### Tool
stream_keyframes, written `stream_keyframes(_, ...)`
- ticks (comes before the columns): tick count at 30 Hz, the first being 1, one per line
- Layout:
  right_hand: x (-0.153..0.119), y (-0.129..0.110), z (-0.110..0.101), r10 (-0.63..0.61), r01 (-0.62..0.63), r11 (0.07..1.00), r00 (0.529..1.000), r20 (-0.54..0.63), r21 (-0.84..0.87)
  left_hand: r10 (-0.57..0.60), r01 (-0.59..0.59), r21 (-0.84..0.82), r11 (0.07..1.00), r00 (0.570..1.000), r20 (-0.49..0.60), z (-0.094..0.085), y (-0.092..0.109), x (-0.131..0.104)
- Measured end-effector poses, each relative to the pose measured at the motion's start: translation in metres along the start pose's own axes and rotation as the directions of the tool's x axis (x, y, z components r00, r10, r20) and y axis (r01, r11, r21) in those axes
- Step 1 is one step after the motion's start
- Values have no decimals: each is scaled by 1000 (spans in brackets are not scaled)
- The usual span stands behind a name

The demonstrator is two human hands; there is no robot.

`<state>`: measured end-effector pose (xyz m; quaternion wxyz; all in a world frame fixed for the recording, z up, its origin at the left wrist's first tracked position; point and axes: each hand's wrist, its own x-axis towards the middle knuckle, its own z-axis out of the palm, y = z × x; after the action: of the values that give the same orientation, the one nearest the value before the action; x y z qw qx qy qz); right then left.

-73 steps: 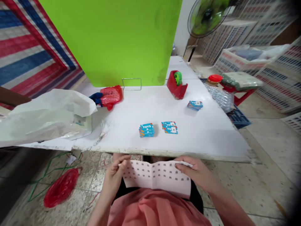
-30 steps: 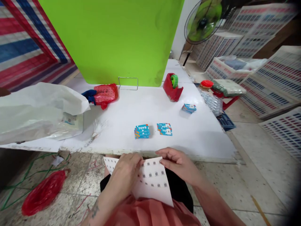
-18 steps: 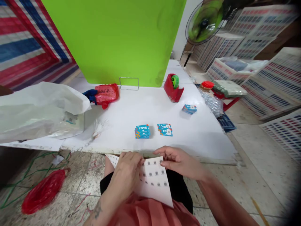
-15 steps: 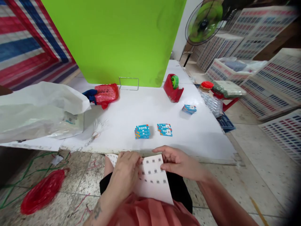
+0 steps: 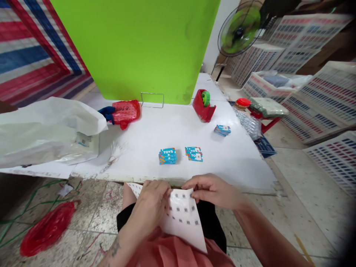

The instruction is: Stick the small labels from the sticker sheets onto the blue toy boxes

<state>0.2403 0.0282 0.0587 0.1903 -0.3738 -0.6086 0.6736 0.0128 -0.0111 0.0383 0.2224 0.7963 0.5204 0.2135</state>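
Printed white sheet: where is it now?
In the head view, the sheet is at bottom centre, below the table edge, left hand across it, right hand at its upper-right corner.

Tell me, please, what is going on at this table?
A person's left hand grips a pale printed sheet in front of the white table; the right hand has its thumb and forefinger at the sheet's corner. On the table lie three groups of blue cards, with a red tape dispenser farther back.

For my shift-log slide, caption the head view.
Left hand holds a sheet of printed squares, right hand at its corner, beside a white table bearing blue cards.
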Motion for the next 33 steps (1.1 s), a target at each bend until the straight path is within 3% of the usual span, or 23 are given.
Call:
stream_keyframes(4,2,-12,-6,-28,44,989,993,111,-139,14,-14,-22,1000,1000,19,1,6,3)
stream_keyframes(13,0,-22,-13,-89,155,912,978,186,-379,7,2,-98,995,996,93,-6,10,6)
stream_keyframes(23,0,-11,-12,-186,205,893,979,87,-401,-43,53,-126,991,995,87,-4,0,8)
stream_keyframes(27,1,-3,-6,-210,168,898,976,-59,-407,-62,71,-154,985,996,64,-3,-4,8)
stream_keyframes(33,0,12,1,-444,306,708,894,-65,-636,-108,118,-188,975,992,61,0,-10,9)
